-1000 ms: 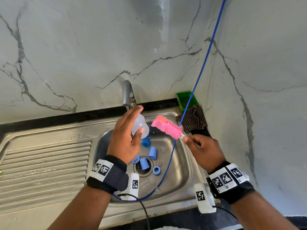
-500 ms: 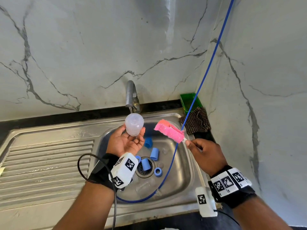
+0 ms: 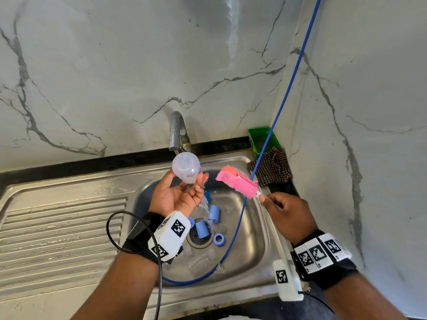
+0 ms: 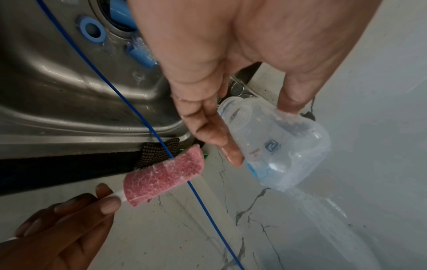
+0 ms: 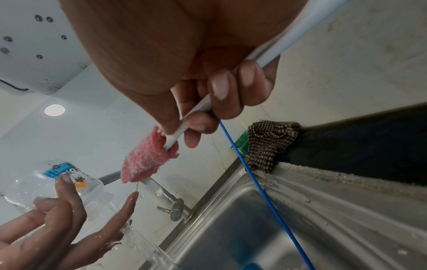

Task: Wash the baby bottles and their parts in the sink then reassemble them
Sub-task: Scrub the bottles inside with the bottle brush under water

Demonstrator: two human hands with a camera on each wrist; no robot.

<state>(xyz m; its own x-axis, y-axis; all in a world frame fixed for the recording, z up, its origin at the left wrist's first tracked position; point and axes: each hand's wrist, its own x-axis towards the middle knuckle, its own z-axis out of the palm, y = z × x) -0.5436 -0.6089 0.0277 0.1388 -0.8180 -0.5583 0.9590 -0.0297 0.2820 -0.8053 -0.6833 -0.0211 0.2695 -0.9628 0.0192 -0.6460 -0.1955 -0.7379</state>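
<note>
We're tipping the clear bottle [image 3: 186, 167] just under the tap [image 3: 176, 130], left hand [image 3: 178, 197] pinching it w/ thumb and fingertips, water pouring out. Right hand [image 3: 285, 213] is clamped on the pink sponge brush [image 3: 238, 184], right of the tap. Blue caps & rings [image 3: 208, 225] are waiting below the tap by the drain, so we're judging washing early on, reassembly not started.

The white handle [image 5: 196, 117] of a sponge brush is pinched between thumb and curled fingers of the right hand [image 5: 184, 60]. The pink sponge head [image 5: 148, 157] is seen pointing down-left, close above the tap [image 5: 161, 193]. At lower left, a clear baby bottle [image 5: 53, 180] bearing a blue cartoon print is held by the wet left hand [image 5: 53, 233]; water is seen running off beside the fingers. A blue cord [image 5: 261, 190] is stretched across the steel sink [image 5: 289, 219]. A checked cloth [image 5: 268, 146] is draped at the sink's corner, against a green container [image 5: 241, 144].
</note>
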